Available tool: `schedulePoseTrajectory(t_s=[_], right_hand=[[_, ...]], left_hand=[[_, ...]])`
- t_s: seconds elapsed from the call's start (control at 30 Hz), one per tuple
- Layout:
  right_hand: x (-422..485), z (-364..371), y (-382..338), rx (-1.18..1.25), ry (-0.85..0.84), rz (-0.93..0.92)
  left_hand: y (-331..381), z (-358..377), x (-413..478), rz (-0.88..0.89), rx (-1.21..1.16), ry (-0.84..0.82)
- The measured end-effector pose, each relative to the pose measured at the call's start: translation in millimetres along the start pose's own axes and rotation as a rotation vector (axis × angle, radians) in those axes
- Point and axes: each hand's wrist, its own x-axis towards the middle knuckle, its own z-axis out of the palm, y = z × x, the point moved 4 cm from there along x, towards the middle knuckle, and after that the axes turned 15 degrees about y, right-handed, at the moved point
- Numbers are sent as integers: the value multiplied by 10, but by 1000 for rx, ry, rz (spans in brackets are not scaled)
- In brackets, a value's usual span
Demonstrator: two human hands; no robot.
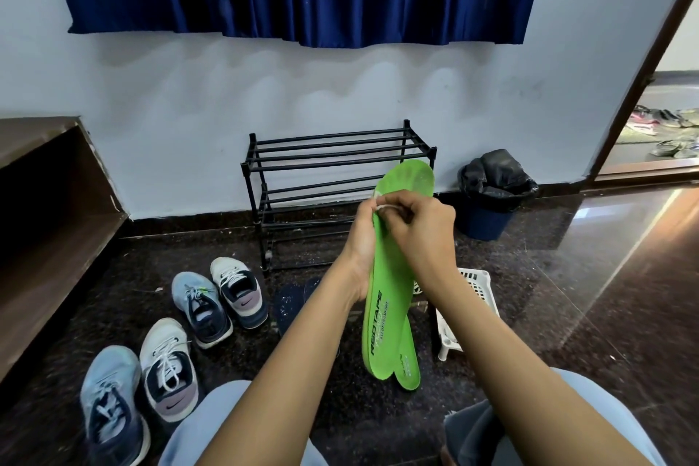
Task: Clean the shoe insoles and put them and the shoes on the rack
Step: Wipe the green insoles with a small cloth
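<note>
My left hand (359,250) grips a green insole (389,299) upright by its left edge, in front of the black shoe rack (321,170). My right hand (423,231) pinches something small and white against the insole's upper part. A second green insole (410,371) sits just behind the first, its heel showing lower down; what supports it is hidden. A dark insole (289,303) lies on the floor behind my left forearm. Two pairs of sneakers stand on the floor at left: blue ones (200,306) (109,401) and white ones (238,291) (168,367).
A white plastic basket (472,299) lies on the floor to the right of the insoles. A blue bin with a black liner (491,193) stands right of the rack. A wooden bench (45,208) runs along the left. An open doorway is at far right.
</note>
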Motion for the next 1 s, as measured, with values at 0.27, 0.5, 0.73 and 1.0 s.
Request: schedulePoseTrajectory(t_s=[0.27, 0.5, 0.73, 1.0], right_hand=[[1, 33, 10, 5, -51, 22], [-103, 7, 0, 24, -103, 48], [-40, 17, 4, 6, -56, 14], [-216, 54, 7, -27, -94, -21]], left_hand=[[-3, -2, 12, 39, 1, 38], [16, -47, 63, 38, 30, 60], [3, -21, 90, 76, 0, 47], [17, -119, 166, 154, -11, 111]])
